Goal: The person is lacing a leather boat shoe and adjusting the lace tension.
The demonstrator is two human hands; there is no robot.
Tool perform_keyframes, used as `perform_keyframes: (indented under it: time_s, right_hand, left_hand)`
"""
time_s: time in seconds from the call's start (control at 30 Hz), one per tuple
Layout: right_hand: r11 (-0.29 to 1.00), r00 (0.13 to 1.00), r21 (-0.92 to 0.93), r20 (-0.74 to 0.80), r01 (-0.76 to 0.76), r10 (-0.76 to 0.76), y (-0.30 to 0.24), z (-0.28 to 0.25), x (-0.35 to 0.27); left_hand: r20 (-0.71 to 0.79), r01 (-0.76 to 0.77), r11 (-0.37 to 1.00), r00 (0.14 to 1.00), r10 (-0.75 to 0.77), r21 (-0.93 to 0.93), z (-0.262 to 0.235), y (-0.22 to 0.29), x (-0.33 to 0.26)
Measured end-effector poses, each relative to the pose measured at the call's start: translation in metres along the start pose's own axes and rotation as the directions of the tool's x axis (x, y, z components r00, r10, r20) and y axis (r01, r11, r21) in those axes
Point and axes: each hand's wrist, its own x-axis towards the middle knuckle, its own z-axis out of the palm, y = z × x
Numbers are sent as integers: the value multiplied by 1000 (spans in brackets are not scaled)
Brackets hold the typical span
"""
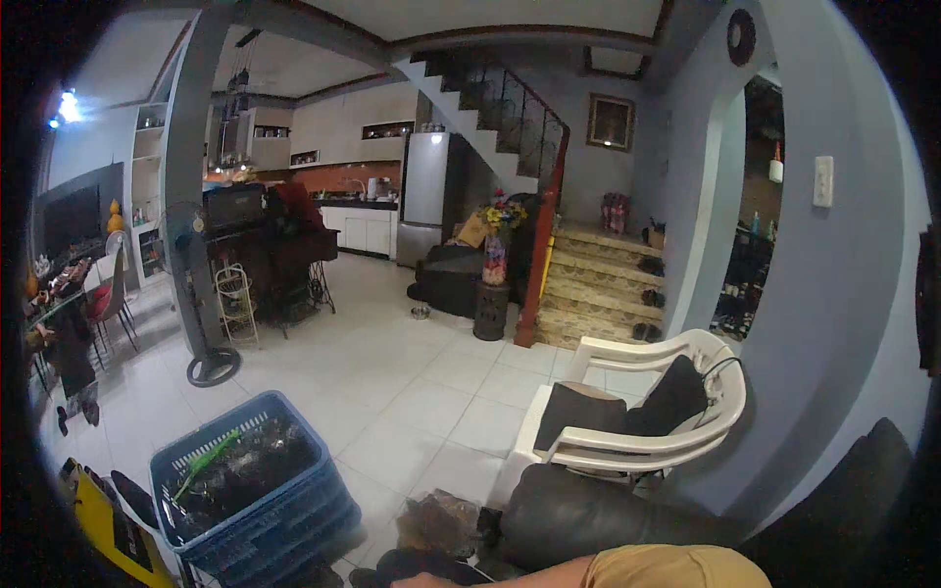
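Note:
Along the lower edge, a bare limb, seemingly my right forearm, runs left from tan cloth (676,568). Only a sliver of what looks like my right hand (423,581) shows; its fingers are cut off by the picture's edge. Just above it lies a dark rounded thing (421,564), its kind unclear, with a thin white cord beside it. My left hand is out of sight. To the left stand nested blue plastic baskets (260,519). Crumpled dark plastic and a bright green strip (208,461) lie in the top one.
A crumpled brownish plastic bag (438,521) lies on the tiled floor (392,431). A white plastic armchair (637,441) with dark cushions stands right, behind a black padded armrest (608,514). A yellow-and-black object (113,524) borders the baskets. Farther off are a standing fan (214,367) and stone steps (588,284).

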Motion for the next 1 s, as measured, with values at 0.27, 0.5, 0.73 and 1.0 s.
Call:
perform_keyframes:
  time_s: [0.27, 0.5, 0.73, 1.0]
  right_hand:
    - [991, 991, 64, 81, -114, 108, -3, 1, 9]
    - [982, 997, 187, 79, -25, 10, -22, 15, 11]
    - [984, 999, 175, 29, -34, 29, 3, -23, -2]
    - [965, 991, 224, 2, -133, 136, 9, -16, 3]
  left_hand:
    - [19, 12, 1000, 1000, -12, 16, -22, -47, 12]
    - [118, 118, 993, 986, -120, 22, -29, -24, -15]
    - [-77, 274, 951, 961, -265, 146, 8, 5, 15]
    - [-114, 111, 991, 988, -101, 81, 15, 0, 4]
